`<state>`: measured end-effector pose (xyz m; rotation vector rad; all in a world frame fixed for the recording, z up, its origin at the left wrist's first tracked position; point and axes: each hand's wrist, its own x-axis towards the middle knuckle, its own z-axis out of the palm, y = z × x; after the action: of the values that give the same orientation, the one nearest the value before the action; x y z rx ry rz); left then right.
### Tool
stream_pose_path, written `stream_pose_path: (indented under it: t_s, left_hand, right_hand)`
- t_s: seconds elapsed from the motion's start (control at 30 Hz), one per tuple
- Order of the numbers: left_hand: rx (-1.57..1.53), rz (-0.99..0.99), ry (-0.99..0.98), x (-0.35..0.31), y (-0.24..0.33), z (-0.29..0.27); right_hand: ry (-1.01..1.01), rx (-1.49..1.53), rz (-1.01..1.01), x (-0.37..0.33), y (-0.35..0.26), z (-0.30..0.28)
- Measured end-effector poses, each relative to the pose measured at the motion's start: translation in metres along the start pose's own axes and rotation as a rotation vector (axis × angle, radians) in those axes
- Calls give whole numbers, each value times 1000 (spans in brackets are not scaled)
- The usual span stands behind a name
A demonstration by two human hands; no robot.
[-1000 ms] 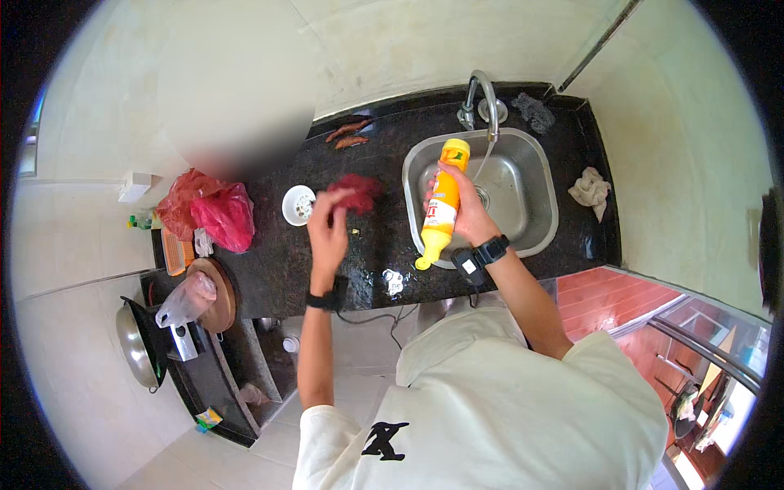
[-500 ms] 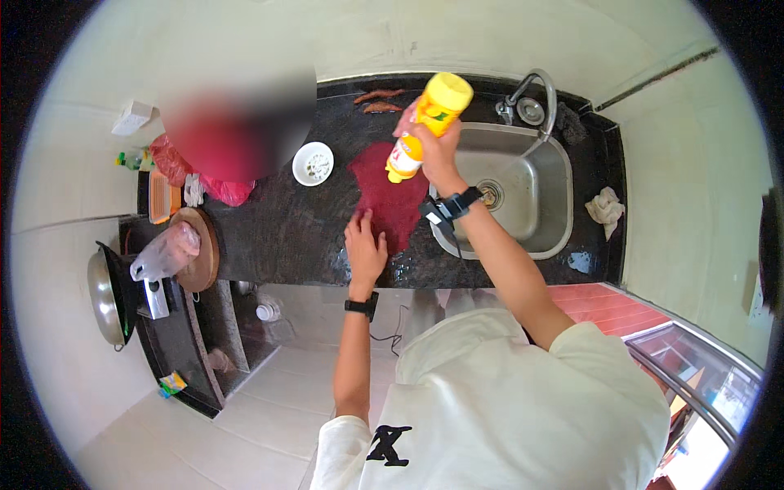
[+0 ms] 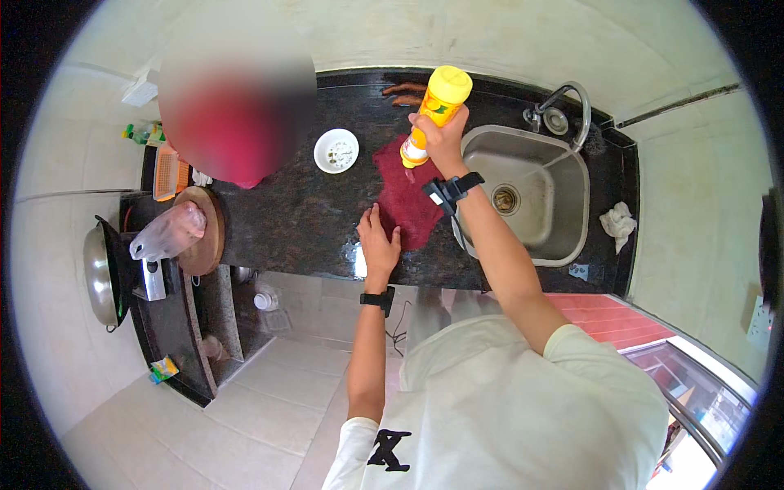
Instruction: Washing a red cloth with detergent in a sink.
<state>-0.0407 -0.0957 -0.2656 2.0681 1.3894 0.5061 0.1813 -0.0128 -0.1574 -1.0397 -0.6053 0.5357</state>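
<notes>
A dark red cloth (image 3: 412, 214) lies spread on the dark stone counter, left of the sink. My right hand (image 3: 443, 140) grips a yellow squeeze bottle (image 3: 439, 100), tilted upside down, its yellow cap just above the cloth's upper part. A short streak shows under the cap; I cannot tell whether it is liquid. My left hand (image 3: 379, 247) rests open at the cloth's lower left edge, fingers stretched out. A black band with a small device sits on each wrist.
The steel sink (image 3: 563, 214) and curved faucet (image 3: 585, 114) are at right, near a crumpled white rag (image 3: 618, 225). A white bowl (image 3: 336, 152) with green bits sits left of the cloth. Further left are a round wooden board (image 3: 211, 245), a plastic bag (image 3: 167, 233) and a wok (image 3: 100, 273).
The view has shifted, so the counter's things sit further right in the picture. My right hand still holds the bottle inverted over the cloth, and my left hand stays at the cloth's edge.
</notes>
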Motion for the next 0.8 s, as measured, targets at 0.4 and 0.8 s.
stream_pose_path:
  t_s: [0.4,0.8]
  left_hand:
    - [-52,145,31,-2,17,5]
    - [196,404,-219,60,32,26]
  right_hand:
    - [23,-115,17,-18,18,-41]
    - [106,12,79,-36,16,-106]
